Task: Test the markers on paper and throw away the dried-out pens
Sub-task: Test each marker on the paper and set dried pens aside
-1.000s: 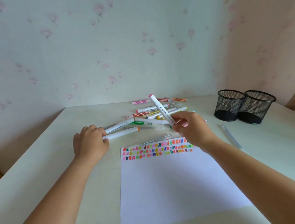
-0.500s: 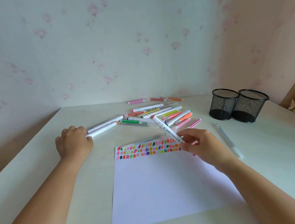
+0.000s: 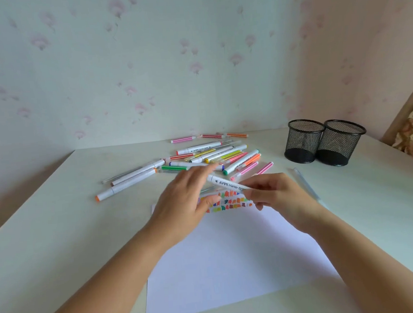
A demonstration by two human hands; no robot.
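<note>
Your right hand [image 3: 277, 195] pinches the light, stiff marker [image 3: 227, 185] over the paper [image 3: 233, 265]; grip its far end with your open left hand [image 3: 184, 202].

Black wire-mesh metal cups [image 3: 304, 141] — smooth plastic markers [image 3: 215, 155] — matt paper [image 3: 233, 265].

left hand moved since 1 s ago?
Yes. The left hand went right, off the two white markers beside the paper, and now reaches over its swatch rows to the marker in the right hand.
</note>
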